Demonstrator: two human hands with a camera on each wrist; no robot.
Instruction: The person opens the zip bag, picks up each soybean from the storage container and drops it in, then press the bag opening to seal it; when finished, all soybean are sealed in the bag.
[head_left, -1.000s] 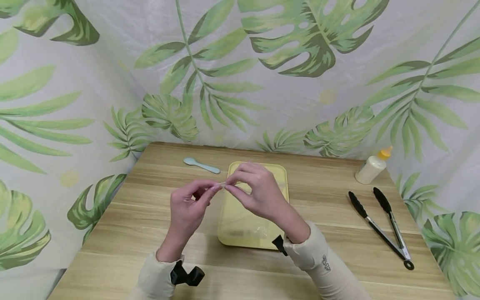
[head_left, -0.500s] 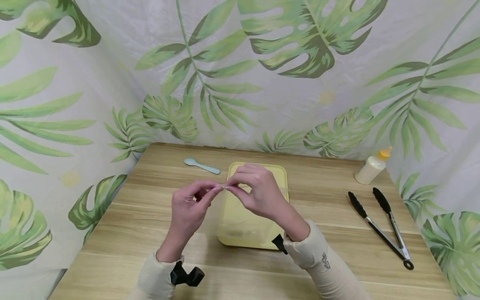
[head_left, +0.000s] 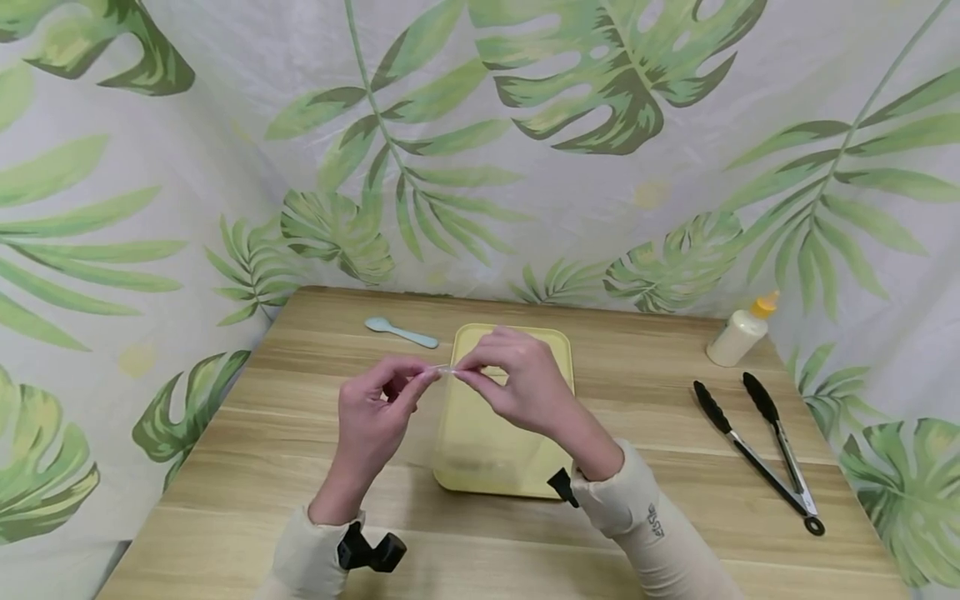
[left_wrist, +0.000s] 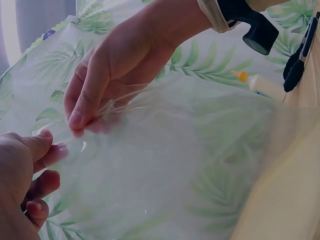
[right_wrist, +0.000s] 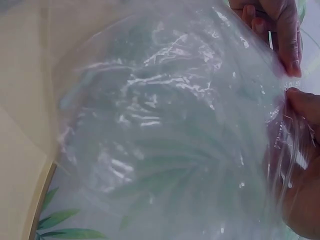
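A clear plastic bag point(left_wrist: 145, 170) hangs from both hands above a yellow tray point(head_left: 480, 433). Its thin upper edge runs between the two sets of fingertips, with parallel ridges like a zip strip. My left hand point(head_left: 375, 417) pinches that edge between thumb and index finger, other fingers curled below. Just to its right, my right hand point(head_left: 521, 383) pinches the same edge with thumb and fingers. In the right wrist view the bag point(right_wrist: 150, 125) looks wrinkled and shiny, with no contents that I can make out. The head view barely shows the see-through film.
Behind the tray's left side lies a pale blue spoon point(head_left: 401, 333). A bottle with an orange tip point(head_left: 738, 335) stands at the back right. In front of it, black-and-silver tongs point(head_left: 761, 458) lie spread on the wooden table point(head_left: 285, 433). Leaf-patterned cloth point(head_left: 450, 167) surrounds the table.
Both hands stay nearly in place, still pinching the bag's edge; their fingertips are slightly farther apart along it. The head view has shifted a little.
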